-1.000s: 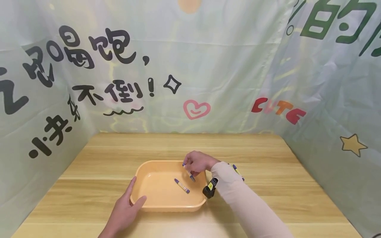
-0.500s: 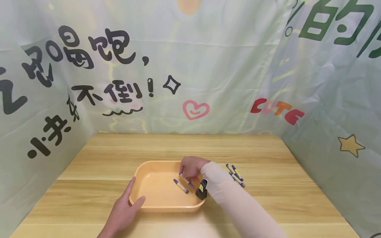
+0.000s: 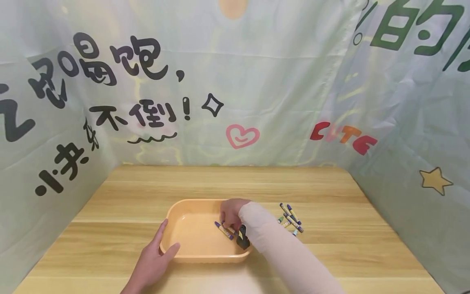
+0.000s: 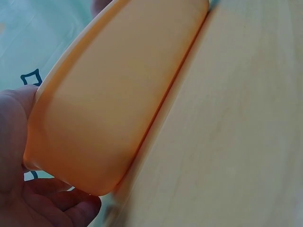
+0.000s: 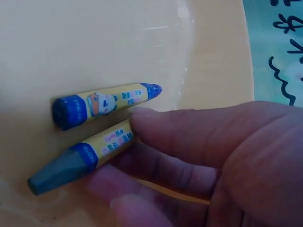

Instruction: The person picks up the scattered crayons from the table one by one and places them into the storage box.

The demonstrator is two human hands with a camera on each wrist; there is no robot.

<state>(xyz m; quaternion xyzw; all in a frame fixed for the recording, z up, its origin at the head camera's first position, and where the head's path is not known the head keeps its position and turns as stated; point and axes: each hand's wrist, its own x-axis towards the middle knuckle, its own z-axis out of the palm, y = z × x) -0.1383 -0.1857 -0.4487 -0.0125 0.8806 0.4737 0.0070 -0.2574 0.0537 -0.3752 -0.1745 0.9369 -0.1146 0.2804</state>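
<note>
Grey-tipped crayon (image 5: pixel 83 158), yellow wrapper with blue band: inside peach tray (image 3: pixel 194 241), toward its right side, pinched between thumb and bent fingers of right hand (image 3: pixel 233 212), grey end projecting past the fingertips. Blue crayon (image 5: pixel 104 104), cartoon animal on wrapper: lying loose on tray floor, just beside the held one, roughly parallel, pointed end near the thumb tip. Left hand (image 3: pixel 156 255): clasping tray at near left corner, thumb at the front rim. Far end of held crayon: hidden behind thumb; contact with tray floor: cannot tell. Lower fingertips in right wrist view: blurred. In head view, held crayon mostly covered by hand and black wrist device (image 3: pixel 242 237). Loose pile of crayons (image 3: pixel 293 223), right of tray: partly behind beige sleeve (image 3: pixel 286 249). Surface: wood-grain table (image 3: pixel 128 200). Surround: pale green cloth (image 3: pixel 286 81), printed with black characters, pink heart, "CUTE" lettering, yellow star; green characters cut off at upper right.
</note>
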